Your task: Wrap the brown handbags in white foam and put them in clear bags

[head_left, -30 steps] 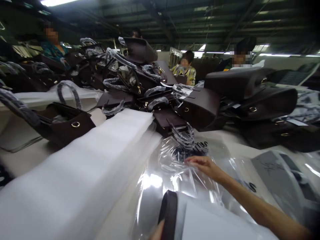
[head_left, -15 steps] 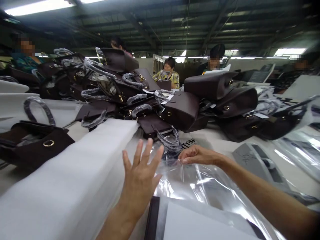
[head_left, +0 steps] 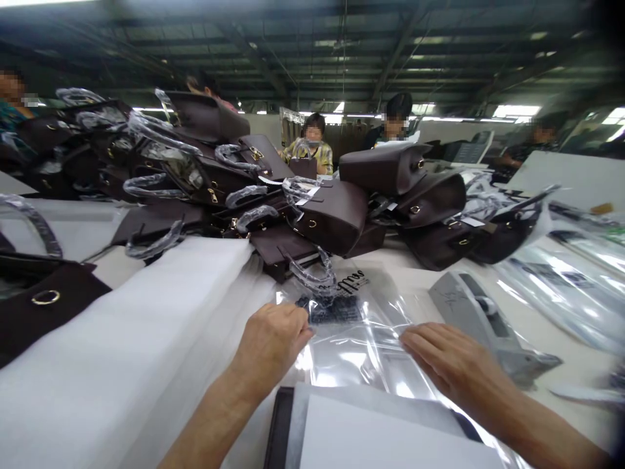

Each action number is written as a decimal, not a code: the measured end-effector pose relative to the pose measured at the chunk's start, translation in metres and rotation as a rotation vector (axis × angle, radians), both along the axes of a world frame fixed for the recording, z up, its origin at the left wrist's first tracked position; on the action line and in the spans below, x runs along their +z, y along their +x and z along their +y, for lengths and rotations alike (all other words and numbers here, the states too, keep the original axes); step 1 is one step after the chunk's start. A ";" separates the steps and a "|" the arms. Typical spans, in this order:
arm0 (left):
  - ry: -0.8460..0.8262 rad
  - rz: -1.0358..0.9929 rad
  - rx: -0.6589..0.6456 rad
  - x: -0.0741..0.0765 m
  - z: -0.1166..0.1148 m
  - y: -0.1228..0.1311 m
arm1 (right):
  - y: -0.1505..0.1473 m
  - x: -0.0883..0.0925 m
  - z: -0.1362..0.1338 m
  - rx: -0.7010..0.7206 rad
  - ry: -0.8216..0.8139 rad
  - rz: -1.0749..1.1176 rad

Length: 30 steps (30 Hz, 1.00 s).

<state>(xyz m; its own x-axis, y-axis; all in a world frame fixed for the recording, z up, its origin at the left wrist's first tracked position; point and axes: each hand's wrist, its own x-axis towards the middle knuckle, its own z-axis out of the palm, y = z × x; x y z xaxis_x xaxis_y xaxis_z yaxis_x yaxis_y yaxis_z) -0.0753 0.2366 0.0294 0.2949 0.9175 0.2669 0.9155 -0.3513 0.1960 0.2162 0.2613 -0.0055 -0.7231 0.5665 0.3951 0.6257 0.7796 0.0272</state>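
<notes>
A clear plastic bag (head_left: 351,359) with black print lies flat in front of me. My left hand (head_left: 277,335) is closed on the bag's left edge, fingers curled in. On the opposite side my right hand (head_left: 446,358) pinches the bag's film between thumb and fingertips. Nearer to me, a white sheet (head_left: 371,436) rests over a dark brown flat piece (head_left: 279,423), whose left edge shows. Just beyond the bag, a brown handbag's plastic-wrapped handle (head_left: 317,277) droops over its far end.
Brown handbags (head_left: 332,215) are piled across the table's far side. A tall stack of white foam sheets (head_left: 146,339) runs along my left. A grey tape dispenser (head_left: 481,312) and more clear plastic bags (head_left: 566,293) lie to the right. Several people sit or stand beyond.
My left hand, spread open before, has closed on the bag's left edge. My right hand has moved right and nearer, spreading the film. The view has turned slightly right.
</notes>
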 end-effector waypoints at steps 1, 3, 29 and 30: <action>-0.020 0.015 -0.023 0.000 -0.001 -0.001 | 0.004 0.001 0.002 -0.006 0.027 0.012; -0.066 0.047 -0.072 -0.001 -0.003 -0.005 | 0.011 0.009 0.005 -0.014 0.108 0.054; 0.026 0.071 -0.305 -0.034 -0.006 -0.025 | 0.064 0.006 0.001 0.148 -0.065 0.007; 0.005 0.058 -0.295 -0.032 -0.005 -0.024 | 0.065 0.001 0.002 0.117 -0.108 0.020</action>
<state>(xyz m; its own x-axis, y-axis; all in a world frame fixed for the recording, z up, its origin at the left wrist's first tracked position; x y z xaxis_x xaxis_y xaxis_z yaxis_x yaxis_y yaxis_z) -0.0996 0.2311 -0.0029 0.5634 0.7885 0.2466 0.7833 -0.6047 0.1439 0.2809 0.2638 -0.0041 -0.7797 0.5187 0.3508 0.5297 0.8451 -0.0724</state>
